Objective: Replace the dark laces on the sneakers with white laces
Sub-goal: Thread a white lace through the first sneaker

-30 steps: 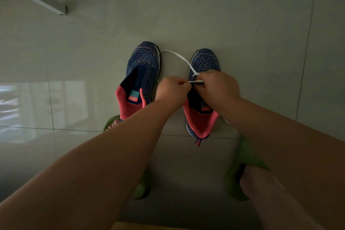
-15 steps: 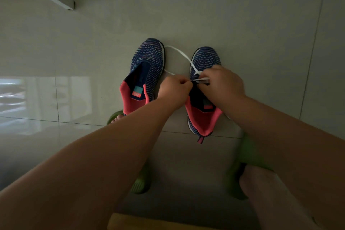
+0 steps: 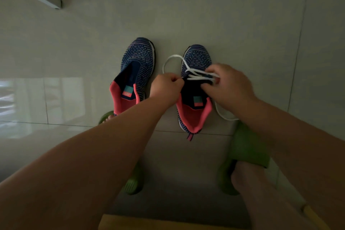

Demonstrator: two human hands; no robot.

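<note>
White lace (image 3: 197,74) across right sneaker (image 3: 196,87); left hand (image 3: 165,87), right hand (image 3: 227,87) fingers pinching it.

One head view, steeply downward

Your head camera looked down from close above at both forearms, two sneakers (image 3: 194,87) and the tiled floor (image 3: 242,15).

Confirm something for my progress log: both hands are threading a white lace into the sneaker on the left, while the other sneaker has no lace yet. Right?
Not quite. The head view shows the left hand and right hand working the white lace into the right sneaker. The left sneaker is the one with no lace yet.
</note>
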